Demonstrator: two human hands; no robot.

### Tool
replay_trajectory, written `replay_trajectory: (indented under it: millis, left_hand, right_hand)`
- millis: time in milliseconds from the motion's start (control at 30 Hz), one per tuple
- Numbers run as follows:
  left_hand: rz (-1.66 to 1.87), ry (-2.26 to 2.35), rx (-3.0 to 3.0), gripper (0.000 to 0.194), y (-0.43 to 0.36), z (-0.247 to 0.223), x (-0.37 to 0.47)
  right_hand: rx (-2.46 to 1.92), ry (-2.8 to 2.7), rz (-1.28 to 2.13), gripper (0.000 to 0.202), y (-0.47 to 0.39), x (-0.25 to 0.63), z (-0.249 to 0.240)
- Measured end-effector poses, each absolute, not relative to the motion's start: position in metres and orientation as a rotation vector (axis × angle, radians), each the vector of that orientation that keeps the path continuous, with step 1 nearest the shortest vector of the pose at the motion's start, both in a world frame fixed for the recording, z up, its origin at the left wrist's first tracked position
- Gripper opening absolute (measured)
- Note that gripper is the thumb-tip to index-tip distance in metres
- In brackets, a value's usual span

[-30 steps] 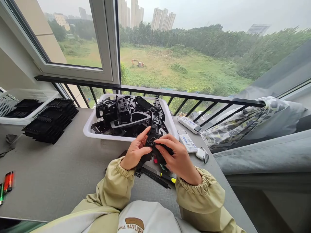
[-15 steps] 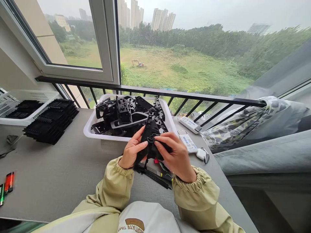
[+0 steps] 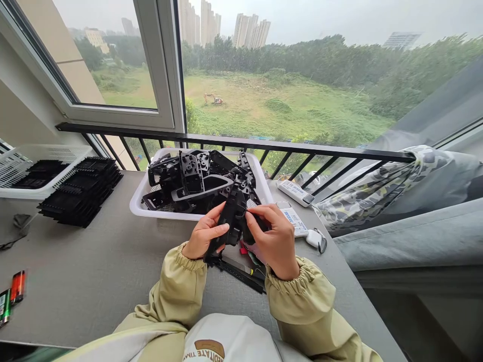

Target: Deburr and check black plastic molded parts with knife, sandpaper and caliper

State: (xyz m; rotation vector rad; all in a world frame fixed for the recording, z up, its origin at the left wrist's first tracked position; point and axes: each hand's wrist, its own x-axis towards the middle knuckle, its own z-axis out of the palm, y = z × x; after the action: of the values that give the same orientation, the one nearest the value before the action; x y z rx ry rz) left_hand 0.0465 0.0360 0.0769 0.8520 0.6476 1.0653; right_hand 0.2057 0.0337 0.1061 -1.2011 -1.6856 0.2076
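Observation:
Between my hands is a black moulded plastic part, held just in front of the white basket. My left hand is closed on its left side, the thumb lying along the near face. On the other side, my right hand pinches at the part's right edge with thumb and index finger; whether a smaller piece sits in that pinch is hidden. More black plastic parts fill the basket behind. Below my hands, a long black strip and a yellow-tipped tool lie on the grey table.
A stack of black plastic panels stands at the left beside another white basket. Orange and green lighters lie near the left edge. To the right are white labelled boxes and an earphone case. A black railing runs behind.
The black part has turned in my hands, showing a different face. My right fingers have shifted slightly along its right edge. My left hand keeps its hold.

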Motion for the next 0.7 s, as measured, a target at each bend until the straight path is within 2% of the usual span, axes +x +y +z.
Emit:
replay_trajectory:
  millis: [300,433,700]
  left_hand:
    - [1.181,0.683,0.778,0.067,0.033,0.083,0.049]
    - [1.219,0.655,0.759,0.067,0.032,0.084,0.053]
    - [1.34,0.818,0.741,0.039,0.036,0.084,0.061]
  right_hand:
    - [-0.96,-1.767,0.542,0.008,0.024,0.211,0.113]
    - [-1.019,-1.64,0.421,0.01,0.022,0.207,0.109]
    - [-0.916,-1.905,0.36,0.018,0.018,0.198,0.103]
